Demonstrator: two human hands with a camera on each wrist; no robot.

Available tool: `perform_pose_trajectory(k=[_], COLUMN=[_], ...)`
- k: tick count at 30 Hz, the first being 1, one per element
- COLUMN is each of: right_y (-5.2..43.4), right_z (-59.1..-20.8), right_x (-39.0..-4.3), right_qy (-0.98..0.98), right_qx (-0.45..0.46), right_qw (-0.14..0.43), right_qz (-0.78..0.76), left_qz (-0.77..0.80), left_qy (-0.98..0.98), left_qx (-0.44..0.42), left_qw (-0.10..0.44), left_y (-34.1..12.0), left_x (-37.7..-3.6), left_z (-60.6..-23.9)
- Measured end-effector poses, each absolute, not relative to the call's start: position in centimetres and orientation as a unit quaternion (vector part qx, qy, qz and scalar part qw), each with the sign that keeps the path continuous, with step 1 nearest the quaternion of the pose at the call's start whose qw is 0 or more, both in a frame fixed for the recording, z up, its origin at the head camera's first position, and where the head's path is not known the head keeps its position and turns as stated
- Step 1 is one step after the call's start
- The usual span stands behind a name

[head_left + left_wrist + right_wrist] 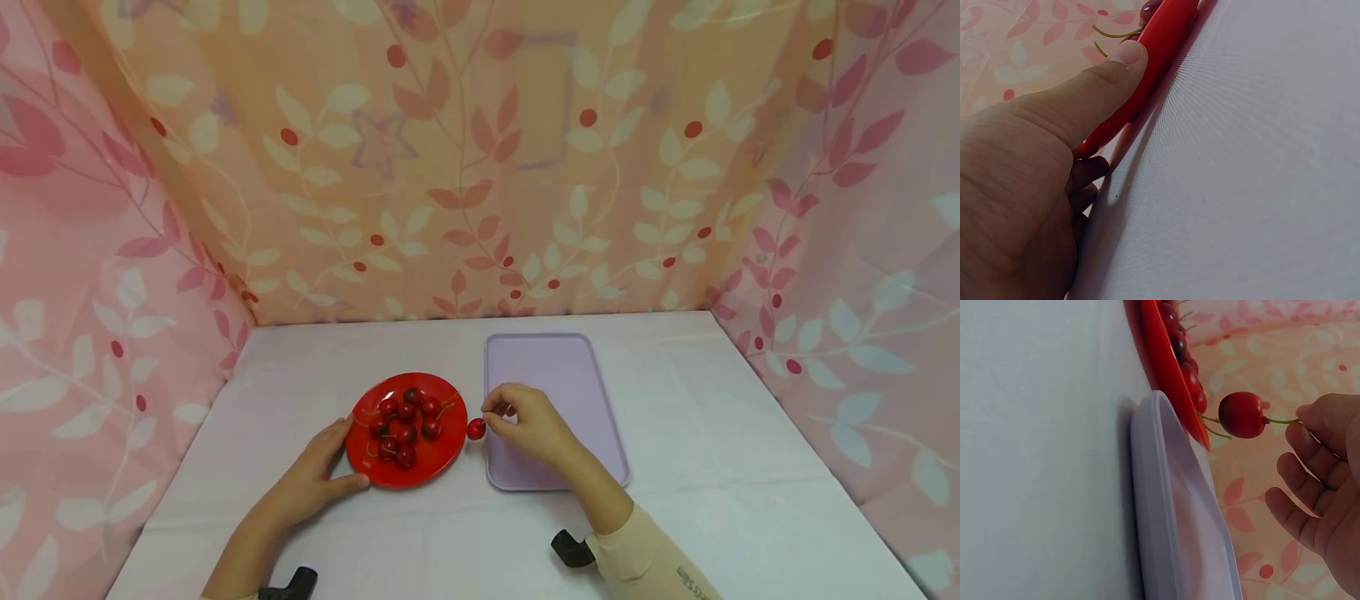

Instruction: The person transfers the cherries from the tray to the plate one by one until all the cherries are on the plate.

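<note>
A red plate [442, 460] with several dark red cherries [406, 434] on it stands left of a light purple tray [558, 367]. My left hand [315, 475] holds the plate's left rim, thumb at the near side and fingers farther along. In the left wrist view the thumb [1116, 72] lies against the plate's rim [1166, 37]. My right hand [531, 423] pinches the stem of a single cherry [1242, 415] between thumb and forefinger. That cherry hangs above the gap between plate and tray; the other fingers of this hand are loosely bent.
A white cloth [450, 542] covers the table. Floral curtains [465, 167] rise behind it and on both sides. The tray's raised rim [1159, 425] comes close to the plate's right edge. Black wrist mounts [572, 549] show at the forearms.
</note>
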State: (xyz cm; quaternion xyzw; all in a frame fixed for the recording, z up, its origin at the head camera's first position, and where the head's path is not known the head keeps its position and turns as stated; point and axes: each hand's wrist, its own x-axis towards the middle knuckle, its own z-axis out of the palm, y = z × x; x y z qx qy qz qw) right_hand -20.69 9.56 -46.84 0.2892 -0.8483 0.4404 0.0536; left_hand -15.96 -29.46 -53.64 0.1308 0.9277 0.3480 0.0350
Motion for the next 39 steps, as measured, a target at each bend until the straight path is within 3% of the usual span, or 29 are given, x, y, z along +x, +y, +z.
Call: perform_pose_trajectory(k=[8, 39], right_y=[8.3, 3.1], right_z=[-46.7, -47.8], right_x=[-20.1, -19.9], right_qy=[-0.850, -0.863], right_qx=[0.289, 0.261], right_qw=[0.028, 0.015], right_qz=[0.440, 0.433], left_qz=[0.347, 0.346], left_qy=[0.929, 0.930], left_qx=[0.122, 0.114], left_qw=[0.040, 0.051], left_y=[-29.4, -29.2], left_x=[-15.8, -15.7], left_z=[-53.5, -53.2])
